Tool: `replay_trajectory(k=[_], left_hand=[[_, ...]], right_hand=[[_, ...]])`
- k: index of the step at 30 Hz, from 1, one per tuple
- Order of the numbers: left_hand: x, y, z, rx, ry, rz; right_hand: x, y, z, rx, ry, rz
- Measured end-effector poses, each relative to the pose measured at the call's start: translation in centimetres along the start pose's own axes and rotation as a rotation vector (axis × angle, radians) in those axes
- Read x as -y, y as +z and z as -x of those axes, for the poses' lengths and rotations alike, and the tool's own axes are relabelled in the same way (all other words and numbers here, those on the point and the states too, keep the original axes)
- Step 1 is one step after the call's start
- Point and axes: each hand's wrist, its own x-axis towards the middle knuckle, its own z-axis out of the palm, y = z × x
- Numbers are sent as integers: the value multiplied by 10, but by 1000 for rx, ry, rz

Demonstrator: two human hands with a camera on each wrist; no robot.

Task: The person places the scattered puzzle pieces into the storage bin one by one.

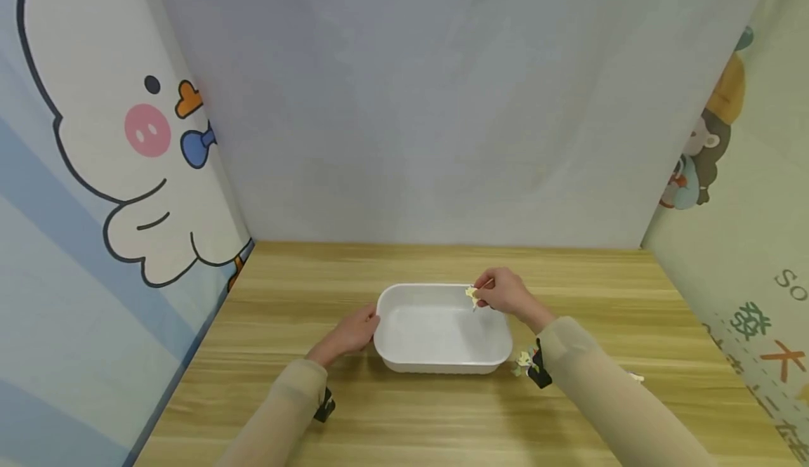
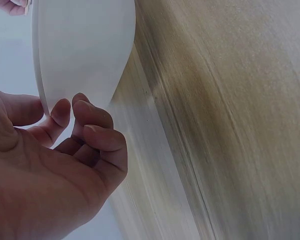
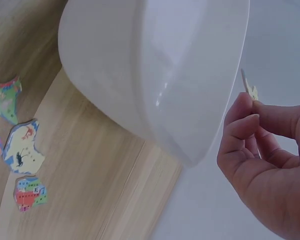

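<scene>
Head view has the right hand (image 1: 508, 293) with thumb and fingertips pinching a small pale piece (image 1: 471, 296), seemingly flat though its print is unclear, above the white tub's (image 1: 436, 337) far right part. The left hand (image 1: 355, 329) pinches the tub's left rim, and printed pieces (image 3: 23, 149) lie on the wooden table (image 1: 392, 418) near its right end.

Right wall (image 1: 714, 263), lower right of head view: "SO" — green "發" below it
Printed piece (image 3: 27, 199), lower left of right-wrist view: lettering — too small to read
</scene>
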Motion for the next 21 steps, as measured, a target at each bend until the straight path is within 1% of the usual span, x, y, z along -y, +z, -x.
replay_trajectory(k=[5, 8, 12, 16, 18, 21], left_hand=[[3, -1, 3, 10, 7, -2], [3, -1, 3, 13, 2, -3], [2, -2, 3, 12, 1, -12], [1, -3, 1, 13, -1, -14], [1, -3, 0, 15, -11, -11], [0, -3, 0, 10, -9, -11]], right_hand=[[7, 10, -4, 17, 6, -12], [10, 16, -7, 35, 11, -38], [14, 22, -10, 53, 10, -38], [18, 26, -14, 52, 14, -14], [20, 29, -16, 42, 26, -14], [23, 34, -20, 44, 35, -21]])
